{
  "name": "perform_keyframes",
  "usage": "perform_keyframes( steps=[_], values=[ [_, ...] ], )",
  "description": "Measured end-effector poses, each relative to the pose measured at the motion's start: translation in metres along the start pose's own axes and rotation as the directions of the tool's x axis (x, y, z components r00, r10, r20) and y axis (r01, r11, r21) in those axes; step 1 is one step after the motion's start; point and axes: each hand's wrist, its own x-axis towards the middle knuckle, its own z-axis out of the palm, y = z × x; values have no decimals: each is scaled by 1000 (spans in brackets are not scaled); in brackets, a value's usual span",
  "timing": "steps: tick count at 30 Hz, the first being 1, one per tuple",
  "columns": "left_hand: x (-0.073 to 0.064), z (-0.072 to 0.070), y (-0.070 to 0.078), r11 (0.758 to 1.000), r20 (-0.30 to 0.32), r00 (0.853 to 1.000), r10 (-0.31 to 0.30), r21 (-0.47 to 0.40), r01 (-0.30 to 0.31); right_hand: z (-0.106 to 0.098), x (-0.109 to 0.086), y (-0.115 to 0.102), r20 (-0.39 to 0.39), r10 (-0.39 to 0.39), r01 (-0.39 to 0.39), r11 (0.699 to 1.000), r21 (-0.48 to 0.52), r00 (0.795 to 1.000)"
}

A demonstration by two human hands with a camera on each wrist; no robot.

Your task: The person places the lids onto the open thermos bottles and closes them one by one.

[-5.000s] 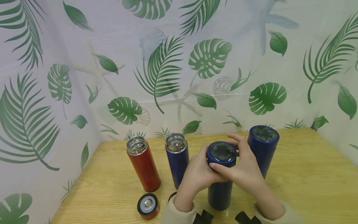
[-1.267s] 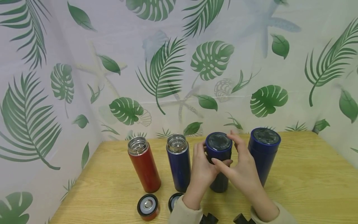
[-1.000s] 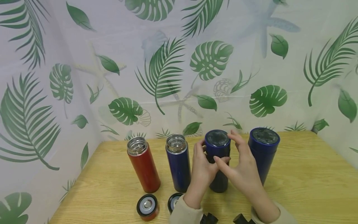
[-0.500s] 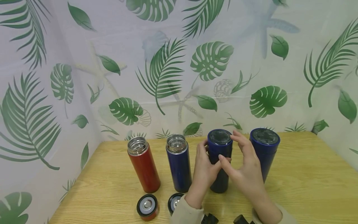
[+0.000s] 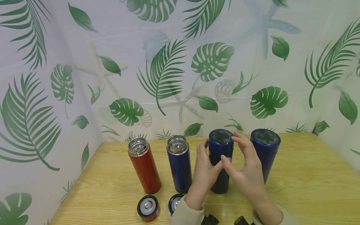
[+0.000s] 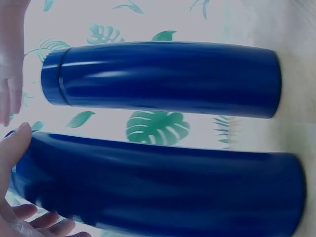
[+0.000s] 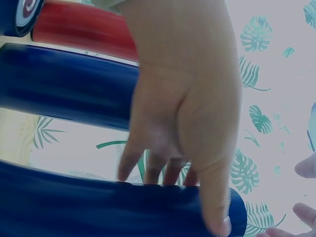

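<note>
My left hand (image 5: pixel 203 168) grips a dark blue thermos bottle (image 5: pixel 222 153) just below its lid (image 5: pixel 221 137); the left wrist view has the thumb (image 6: pixel 17 143) on one side and fingers (image 6: pixel 47 219) on the other. The bottle stands upright on the table. My right hand (image 5: pixel 248 172) hovers beside the lid, thumb and forefinger spread, its fingertips close to the lid's edge. In the right wrist view its fingers (image 7: pixel 307 167) show at the right border, apart from the bottle. Behind the right hand stands a second lidded blue thermos bottle (image 5: pixel 265 150).
To the left stand an uncapped blue thermos bottle (image 5: pixel 179 172) and an uncapped red one (image 5: pixel 145 170), steel mouths showing. Before them lie a red lid (image 5: pixel 149 208) and another lid (image 5: pixel 173 204), partly behind my left sleeve, undersides up. A leaf-patterned cloth (image 5: pixel 168 78) hangs behind the wooden table (image 5: pixel 112 187).
The gripped bottle has moved back, into line with the others. My right hand, earlier round its lid, has loosened and shifted slightly right. In the last half second little has moved.
</note>
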Motion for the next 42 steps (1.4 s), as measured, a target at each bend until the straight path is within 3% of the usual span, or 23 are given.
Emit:
perform_keyframes(
  steps=[3, 9, 17, 31, 36, 42],
  values=[
    [-2, -8, 7, 1000, -17, 1000, 7, -10, -7, 0, 1, 0, -5, -12, 12, 1000, 2, 1000],
    [-7, -24, 20, 993, -44, 995, 88, -75, -91, -1, 1, -1, -4, -31, 31, 999, 35, 1000],
    [-10, -35, 26, 981, -55, 986, 155, -106, -160, -1, 0, -4, 6, -33, 33, 998, 50, 999],
    [-19, -59, 18, 953, -54, 952, 301, -9, -302, 4, -2, -4, 13, -25, 24, 999, 26, 1000],
    [-22, -74, 8, 952, -47, 952, 302, 60, -299, 5, -2, -4, 4, -29, 29, 999, 26, 1000],
    [-27, -95, -3, 965, -14, 970, 243, 101, -240, 8, -2, -8, 33, -22, 21, 999, 35, 999]
  ],
)
